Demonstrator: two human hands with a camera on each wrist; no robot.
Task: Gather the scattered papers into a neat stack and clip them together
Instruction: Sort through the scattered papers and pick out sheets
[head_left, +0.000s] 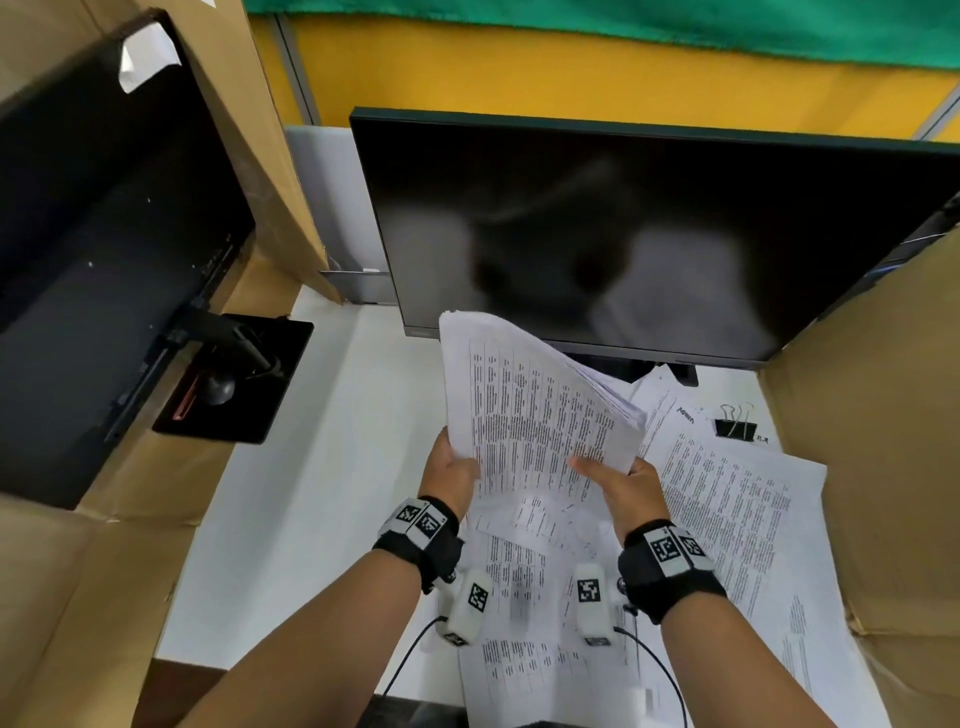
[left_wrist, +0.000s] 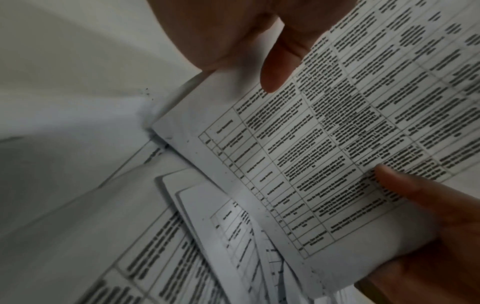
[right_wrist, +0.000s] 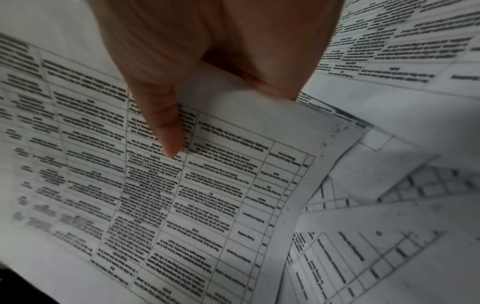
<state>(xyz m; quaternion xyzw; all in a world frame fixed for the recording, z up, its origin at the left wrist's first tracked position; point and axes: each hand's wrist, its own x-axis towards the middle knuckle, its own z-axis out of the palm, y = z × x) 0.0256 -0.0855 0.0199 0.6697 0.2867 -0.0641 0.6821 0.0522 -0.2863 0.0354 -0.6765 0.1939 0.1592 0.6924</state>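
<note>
A thick stack of printed papers (head_left: 530, 405) is lifted off the white desk (head_left: 311, 493), tilted up toward the monitor. My left hand (head_left: 451, 467) grips its lower left edge, thumb on the top sheet (left_wrist: 275, 67). At the lower right edge my right hand (head_left: 621, 480) holds it, with the thumb (right_wrist: 166, 127) pressed on the printed table. Both wrist views show the stack (left_wrist: 337, 144) (right_wrist: 182, 205) close up. Several loose papers (head_left: 727, 519) (left_wrist: 207, 246) (right_wrist: 389, 246) lie spread on the desk beneath and to the right. Black binder clips (head_left: 735, 423) sit at the back right beside the sheets.
A dark monitor (head_left: 649, 234) stands just behind the stack. Cardboard walls (head_left: 883, 467) close in the desk on the right and left. At the left a second black screen (head_left: 104, 260) leans, its stand base (head_left: 234, 379) on the desk. Thin cables (head_left: 660, 670) trail from my wrists.
</note>
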